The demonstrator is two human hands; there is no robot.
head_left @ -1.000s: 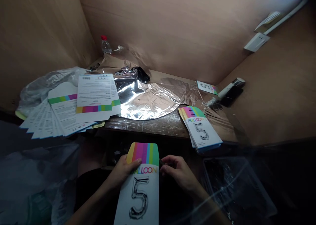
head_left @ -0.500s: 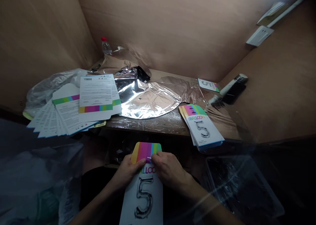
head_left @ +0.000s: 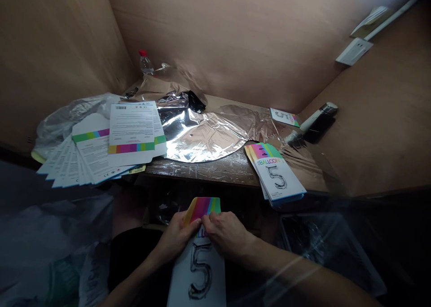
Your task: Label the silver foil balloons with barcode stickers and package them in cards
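A long white balloon package (head_left: 200, 271) with a rainbow-striped top and a silver "5" is held low in front of me. My left hand (head_left: 178, 234) grips its upper left side, thumb on the front. Fingers of my right hand (head_left: 226, 233) are closed on the striped top at the right, close to the left thumb. What lies under the right fingertips is hidden. On the table's right front edge rests a stack of similar "5" packages (head_left: 276, 177). Fanned cards with printed backs (head_left: 131, 129) lie at the left.
Shiny foil sheeting (head_left: 208, 136) covers the middle of the table (head_left: 215, 172). Behind it stands a red-capped bottle (head_left: 146, 63). One more card (head_left: 283, 116) and a white cylinder (head_left: 318, 117) are at the back right. A clear plastic bin (head_left: 336, 253) sits below right.
The held package has shifted slightly down and right, its top tilting. My right fingers have moved slightly left, closer to my left thumb, covering more of the lettering.
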